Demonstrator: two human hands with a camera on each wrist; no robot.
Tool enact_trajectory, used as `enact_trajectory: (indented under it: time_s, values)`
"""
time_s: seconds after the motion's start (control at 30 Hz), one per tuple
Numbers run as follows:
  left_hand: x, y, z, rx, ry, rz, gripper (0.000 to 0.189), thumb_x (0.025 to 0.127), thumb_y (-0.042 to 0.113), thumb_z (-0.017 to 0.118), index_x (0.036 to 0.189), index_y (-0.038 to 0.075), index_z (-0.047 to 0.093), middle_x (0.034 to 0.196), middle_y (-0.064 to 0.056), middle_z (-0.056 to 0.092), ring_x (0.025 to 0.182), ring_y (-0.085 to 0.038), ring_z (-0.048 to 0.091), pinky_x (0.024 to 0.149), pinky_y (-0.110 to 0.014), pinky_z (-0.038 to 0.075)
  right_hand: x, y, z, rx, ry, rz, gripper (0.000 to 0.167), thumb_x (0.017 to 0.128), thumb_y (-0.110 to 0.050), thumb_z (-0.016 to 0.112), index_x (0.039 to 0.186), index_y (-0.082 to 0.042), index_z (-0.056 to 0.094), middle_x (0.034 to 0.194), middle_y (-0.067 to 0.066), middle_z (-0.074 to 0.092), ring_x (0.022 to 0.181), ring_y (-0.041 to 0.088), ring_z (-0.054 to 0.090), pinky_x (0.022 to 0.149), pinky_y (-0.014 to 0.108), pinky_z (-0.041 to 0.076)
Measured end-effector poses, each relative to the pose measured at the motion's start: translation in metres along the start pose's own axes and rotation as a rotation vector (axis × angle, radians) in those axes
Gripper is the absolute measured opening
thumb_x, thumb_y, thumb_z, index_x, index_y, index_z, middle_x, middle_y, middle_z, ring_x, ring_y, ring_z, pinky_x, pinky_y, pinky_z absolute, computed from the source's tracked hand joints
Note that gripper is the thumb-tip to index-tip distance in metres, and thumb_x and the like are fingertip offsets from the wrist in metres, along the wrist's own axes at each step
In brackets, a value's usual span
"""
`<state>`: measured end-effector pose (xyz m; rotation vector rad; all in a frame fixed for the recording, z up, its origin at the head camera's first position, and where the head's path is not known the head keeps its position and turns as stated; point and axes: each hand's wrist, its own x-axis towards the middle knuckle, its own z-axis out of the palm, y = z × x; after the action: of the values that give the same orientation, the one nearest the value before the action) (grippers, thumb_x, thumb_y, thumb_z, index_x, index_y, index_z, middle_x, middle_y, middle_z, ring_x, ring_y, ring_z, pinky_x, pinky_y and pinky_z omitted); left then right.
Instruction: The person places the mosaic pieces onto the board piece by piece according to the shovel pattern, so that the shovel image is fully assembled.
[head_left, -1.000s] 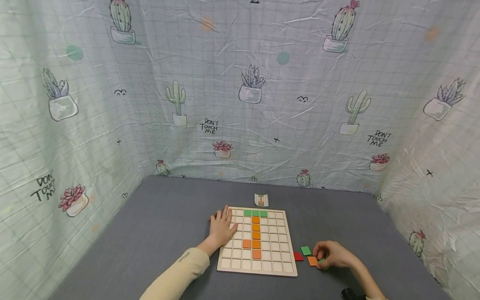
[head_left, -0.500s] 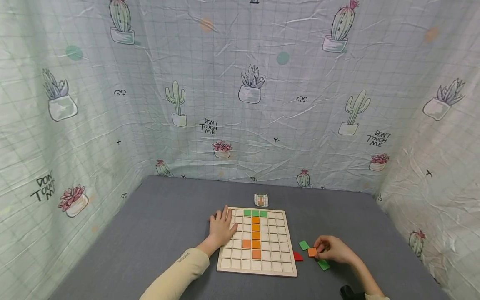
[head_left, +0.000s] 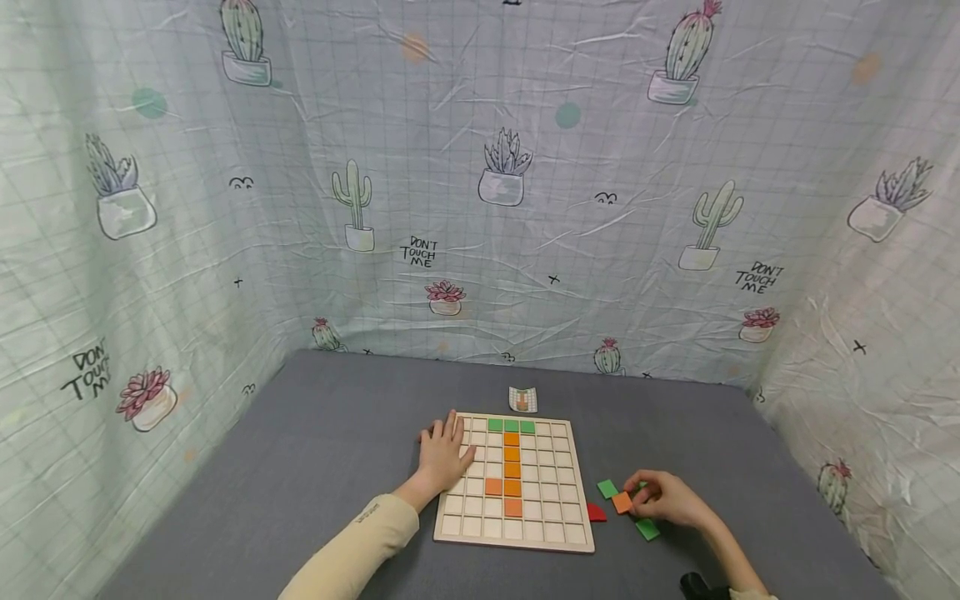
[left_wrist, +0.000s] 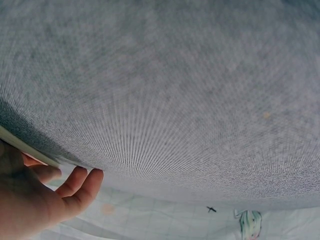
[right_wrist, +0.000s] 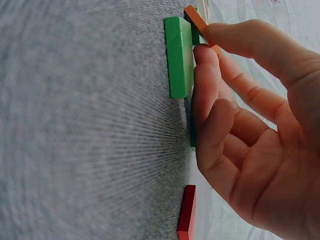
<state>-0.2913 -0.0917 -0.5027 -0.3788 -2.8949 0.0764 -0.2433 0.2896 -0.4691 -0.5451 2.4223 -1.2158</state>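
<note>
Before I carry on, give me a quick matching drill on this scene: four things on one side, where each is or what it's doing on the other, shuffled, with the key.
Column 1
1. Left hand
2. Red piece
3. Picture card
4. Right hand

Column 2
A. Pinching an orange tile
B. Beyond the far edge of the wooden board
C. Resting on the board's left edge
D. On the table, beside the board's right edge

Pairs: 1-C, 2-D, 3-B, 4-A
</note>
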Motion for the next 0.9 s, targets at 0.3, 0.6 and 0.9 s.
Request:
enact_trajectory:
  time_s: [0.3, 0.6, 0.9]
  values:
    - [0.0002, -0.0003, -0.0003, 0.003, -0.001, -0.002, 0.06, 0.092, 0.048, 0.036, 0.136, 0.008, 0.037, 0.142, -0.012, 0.034, 0.109, -0.032, 0.041, 0.071, -0.049, 0.034, 0.0001, 0.0009, -0.0006, 0.014, -0.015, -0.026, 0.034, 0.078, -0.011, 0.066, 0.106, 0.007, 0.057, 0.078, 0.012, 0.064, 0.063, 0.003, 0.054, 0.055, 0.022, 0.043]
    - [-0.0004, 0.0002, -0.0013, 0.008, -0.042, 0.005, 0.061, 0.093, 0.048, 0.033, 0.138, 0.008, 0.034, 0.144, -0.011, 0.031, 0.113, -0.032, 0.04, 0.074, -0.049, 0.035, -0.0017, 0.0006, 0.001, -0.009, 0.015, -0.008, 0.035, 0.076, -0.014, 0.068, 0.103, 0.006, 0.058, 0.078, 0.014, 0.064, 0.062, 0.004, 0.055, 0.053, 0.023, 0.042]
    - [-0.0017, 0.0, -0.0034, -0.003, -0.042, 0.002, 0.06, 0.093, 0.048, 0.034, 0.138, 0.008, 0.034, 0.144, -0.011, 0.031, 0.113, -0.032, 0.039, 0.075, -0.049, 0.035, -0.0014, -0.0014, 0.0039, -0.085, 0.072, 0.015, 0.033, 0.074, -0.014, 0.07, 0.1, 0.003, 0.06, 0.077, 0.009, 0.063, 0.059, 0.004, 0.054, 0.052, 0.022, 0.042]
